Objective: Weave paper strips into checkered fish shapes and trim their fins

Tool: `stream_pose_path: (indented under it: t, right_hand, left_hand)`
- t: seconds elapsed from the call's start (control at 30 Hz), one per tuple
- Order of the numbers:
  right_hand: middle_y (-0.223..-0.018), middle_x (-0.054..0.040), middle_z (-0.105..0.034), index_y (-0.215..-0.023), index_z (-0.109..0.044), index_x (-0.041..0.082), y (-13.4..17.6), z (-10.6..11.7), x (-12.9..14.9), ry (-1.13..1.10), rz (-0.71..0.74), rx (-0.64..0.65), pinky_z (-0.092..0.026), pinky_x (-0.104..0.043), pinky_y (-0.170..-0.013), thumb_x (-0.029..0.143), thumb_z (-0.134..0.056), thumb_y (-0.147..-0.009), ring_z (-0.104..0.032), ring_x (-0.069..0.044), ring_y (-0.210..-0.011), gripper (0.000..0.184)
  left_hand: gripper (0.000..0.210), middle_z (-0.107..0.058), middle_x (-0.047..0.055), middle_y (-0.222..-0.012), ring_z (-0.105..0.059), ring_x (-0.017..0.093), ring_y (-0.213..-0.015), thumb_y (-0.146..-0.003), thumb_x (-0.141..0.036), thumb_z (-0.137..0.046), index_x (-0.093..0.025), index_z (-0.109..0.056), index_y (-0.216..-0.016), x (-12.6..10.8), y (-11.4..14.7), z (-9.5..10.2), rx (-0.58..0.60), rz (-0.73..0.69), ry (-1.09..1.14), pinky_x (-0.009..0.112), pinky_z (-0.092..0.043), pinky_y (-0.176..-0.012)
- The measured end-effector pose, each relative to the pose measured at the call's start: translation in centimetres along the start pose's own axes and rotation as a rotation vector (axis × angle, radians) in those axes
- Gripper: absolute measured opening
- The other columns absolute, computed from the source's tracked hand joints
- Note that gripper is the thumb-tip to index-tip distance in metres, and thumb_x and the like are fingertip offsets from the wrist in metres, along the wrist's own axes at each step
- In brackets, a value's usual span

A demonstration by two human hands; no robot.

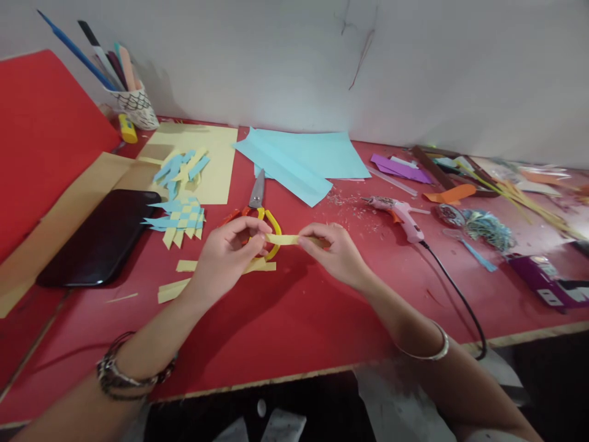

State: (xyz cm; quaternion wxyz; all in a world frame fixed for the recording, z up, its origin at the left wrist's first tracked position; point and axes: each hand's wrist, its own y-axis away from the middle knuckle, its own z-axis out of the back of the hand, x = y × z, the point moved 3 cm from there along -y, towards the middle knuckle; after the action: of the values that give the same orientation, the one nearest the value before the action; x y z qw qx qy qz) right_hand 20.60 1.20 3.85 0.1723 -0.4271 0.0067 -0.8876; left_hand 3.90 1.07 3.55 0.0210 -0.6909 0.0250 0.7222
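Observation:
A narrow yellow paper strip [284, 240] is stretched level between my two hands, above the red table. My left hand [237, 248] pinches its left end between thumb and fingers. At the other end, the fingers of my right hand [332, 250] are closed on the strip. Behind it lie scissors [258, 191] with red and yellow handles, partly covered by my left hand. More yellow strips [170, 291] rest on the table under and beside my left wrist. To the left sits a woven blue and yellow paper piece [181, 218], with loose folded strips [184, 170] behind it.
A black phone [99, 239] lies at left. Yellow sheet [225, 162] and blue sheets [313, 153] are at the back, near a pen cup [138, 109]. On the right are a pink glue gun [400, 215] with its cord, a brown tray [432, 166] and a purple box [543, 282].

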Motion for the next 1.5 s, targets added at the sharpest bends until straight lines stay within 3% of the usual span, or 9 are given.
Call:
stream_pose_path:
  t: [0.3,0.43,0.57,0.8,1.1,1.23,1.33,1.5]
  right_hand:
    - [-0.053,0.0039,-0.048,-0.065,-0.055,0.017,-0.3,1.2,-0.7,0.039,-0.033,-0.122,-0.027,-0.023,-0.054,0.028,-0.049,-0.078,-0.038,-0.007,-0.049,0.018]
    - [-0.054,0.0035,-0.05,-0.065,-0.056,0.017,-0.4,1.7,-0.7,0.025,-0.028,-0.152,-0.031,-0.023,-0.056,0.026,-0.051,-0.076,-0.04,-0.007,-0.05,0.015]
    - [-0.045,0.0048,-0.048,-0.061,-0.054,0.016,-0.5,1.9,-0.9,-0.102,-0.1,-0.149,-0.032,-0.02,-0.047,0.026,-0.051,-0.075,-0.04,-0.006,-0.042,0.018]
    - [-0.037,0.0051,-0.049,-0.058,-0.052,0.016,-0.5,2.0,-1.1,-0.302,-0.186,-0.168,-0.036,-0.019,-0.039,0.034,-0.045,-0.079,-0.043,-0.006,-0.032,0.029]
    - [-0.031,0.0043,-0.045,-0.047,-0.047,0.016,-0.2,2.2,-1.5,-0.272,-0.255,-0.22,-0.027,-0.017,-0.031,0.047,-0.047,-0.077,-0.035,-0.004,-0.026,0.043]
    - [-0.031,0.005,-0.041,-0.046,-0.044,0.017,0.0,2.3,-1.4,-0.201,-0.186,-0.216,-0.029,-0.018,-0.036,0.05,-0.044,-0.078,-0.036,-0.005,-0.029,0.046]
    - [-0.033,0.0052,-0.04,-0.047,-0.044,0.018,0.0,2.3,-0.9,-0.079,-0.084,-0.182,-0.033,-0.019,-0.042,0.046,-0.041,-0.081,-0.039,-0.006,-0.032,0.045]
    - [-0.037,0.0042,-0.038,-0.046,-0.04,0.018,0.0,2.0,1.0,0.138,0.167,-0.082,-0.034,-0.021,-0.049,0.045,-0.035,-0.085,-0.037,-0.007,-0.038,0.048]
  left_hand:
    - [0.007,-0.056,-0.004,-0.065,-0.055,0.008,-0.054,-0.069,-0.02,-0.052,-0.021,-0.058,-0.072,0.2,-0.3,1.7,-0.207,-0.119,-0.106,0.016,-0.046,-0.049]
    - [0.007,-0.057,-0.004,-0.068,-0.054,0.007,-0.057,-0.07,-0.018,-0.052,-0.021,-0.058,-0.071,0.3,-0.7,2.0,-0.269,-0.115,-0.044,0.016,-0.047,-0.054]
    - [0.007,-0.056,-0.004,-0.067,-0.053,0.006,-0.055,-0.067,-0.015,-0.053,-0.02,-0.057,-0.069,0.3,-1.0,2.3,-0.321,-0.105,0.051,0.016,-0.047,-0.054]
    - [0.007,-0.054,-0.004,-0.066,-0.052,0.006,-0.054,-0.064,-0.013,-0.054,-0.02,-0.056,-0.066,0.3,-1.1,2.4,-0.322,-0.078,0.098,0.017,-0.048,-0.055]
    - [0.005,-0.05,-0.004,-0.065,-0.048,0.007,-0.054,-0.062,-0.017,-0.053,-0.02,-0.05,-0.065,-0.2,-1.0,2.2,-0.318,-0.081,0.103,0.018,-0.047,-0.054]
    - [0.005,-0.048,-0.005,-0.066,-0.047,0.007,-0.053,-0.063,-0.019,-0.052,-0.019,-0.049,-0.066,-0.2,-1.2,2.4,-0.298,-0.063,0.072,0.018,-0.044,-0.051]
    - [0.005,-0.05,-0.004,-0.068,-0.048,0.008,-0.054,-0.066,-0.022,-0.051,-0.02,-0.05,-0.07,-0.3,-1.4,2.5,-0.221,-0.079,-0.084,0.02,-0.042,-0.052]
    - [0.019,-0.057,0.005,-0.094,-0.05,0.019,-0.094,-0.077,-0.026,-0.044,-0.019,-0.053,-0.092,-1.9,-0.4,1.3,-0.107,-0.371,-0.584,0.033,-0.039,-0.082]
